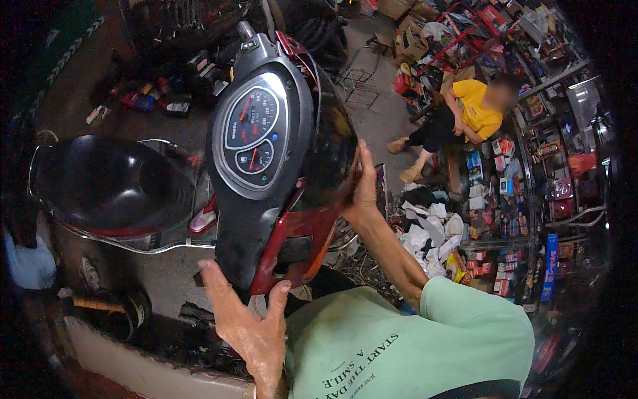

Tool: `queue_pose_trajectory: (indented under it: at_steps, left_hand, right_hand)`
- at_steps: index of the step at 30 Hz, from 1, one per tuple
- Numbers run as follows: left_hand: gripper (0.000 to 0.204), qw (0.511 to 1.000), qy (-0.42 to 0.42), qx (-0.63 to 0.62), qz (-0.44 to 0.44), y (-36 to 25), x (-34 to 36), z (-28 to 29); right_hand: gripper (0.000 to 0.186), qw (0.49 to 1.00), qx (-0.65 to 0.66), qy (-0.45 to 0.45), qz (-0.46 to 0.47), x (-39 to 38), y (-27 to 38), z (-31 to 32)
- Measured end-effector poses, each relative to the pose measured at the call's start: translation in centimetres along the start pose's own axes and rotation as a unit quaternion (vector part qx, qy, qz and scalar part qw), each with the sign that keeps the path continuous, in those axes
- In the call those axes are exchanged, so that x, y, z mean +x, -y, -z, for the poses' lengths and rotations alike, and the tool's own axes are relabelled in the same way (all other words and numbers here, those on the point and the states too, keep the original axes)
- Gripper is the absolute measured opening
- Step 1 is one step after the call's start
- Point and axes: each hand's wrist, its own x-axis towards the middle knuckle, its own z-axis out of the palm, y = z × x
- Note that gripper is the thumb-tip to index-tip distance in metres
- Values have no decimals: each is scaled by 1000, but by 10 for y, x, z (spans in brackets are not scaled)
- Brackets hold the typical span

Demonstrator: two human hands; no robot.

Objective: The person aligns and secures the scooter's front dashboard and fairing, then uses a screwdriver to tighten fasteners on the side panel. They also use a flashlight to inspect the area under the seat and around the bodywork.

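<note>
I hold a scooter's handlebar cover (299, 243), black and red, with its instrument panel (249, 133) facing up and tilted. My left hand (246, 319) grips the cover's lower end, thumb by the red trim and fingers at the black part. My right hand (362, 179) is wrapped against the cover's right side, its fingertips partly hidden behind it. At the top, a grey switch housing and handle (249, 43) stick up. A black scooter seat (116, 186) with a chrome rail lies to the left, just beyond the cover.
A person (482, 110) in a yellow top sits at right among crowded shelves of boxes and parts (505, 213). A heap of white rags (432, 233) lies beside my right forearm. Tools and bottles (143, 100) are at upper left; a tyre (133, 309) is at lower left.
</note>
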Motion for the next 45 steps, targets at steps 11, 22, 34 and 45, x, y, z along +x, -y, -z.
queue_pose_trajectory:
  at_steps: [11,22,34,45]
  left_hand:
    - [76,998,38,25,31,-23,11,10]
    - [72,984,167,34,59,-30,34,39]
    - [68,967,210,-65,126,-9,33,43]
    - [67,843,497,205,-26,-17,110,69]
  right_hand:
    - [51,967,-211,141,-9,51,45,43]
    - [50,907,-315,275,44,193,66,-39]
    - [96,801,-552,211,91,223,78,-71]
    - [98,891,-439,93,75,130,69,-35]
